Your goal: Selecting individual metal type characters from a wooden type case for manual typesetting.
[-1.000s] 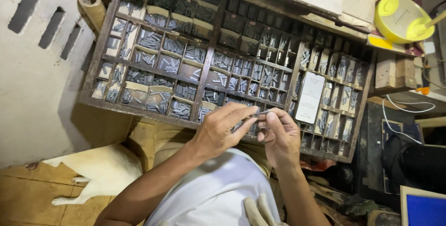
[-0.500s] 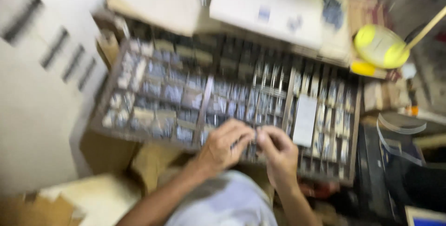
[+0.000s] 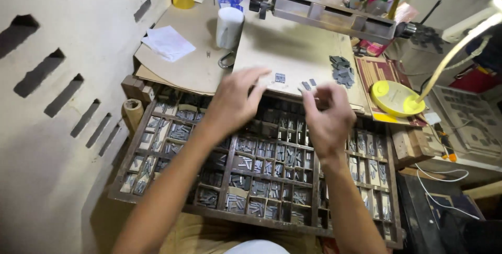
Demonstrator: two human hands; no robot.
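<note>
Cluttered benchtop (image 3: 293, 50) sits just behind a wooden type case (image 3: 261, 181) full of metal sorts. Above the case's far edge, the left hand (image 3: 232, 102) hovers with fingers spread, empty; the right hand (image 3: 327, 115) pinches something too small to tell. Loose sorts (image 3: 342, 71) lie beyond.

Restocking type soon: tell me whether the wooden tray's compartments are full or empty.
Mostly stocked: grey metal pieces fill most compartments of the wooden tray.
</note>
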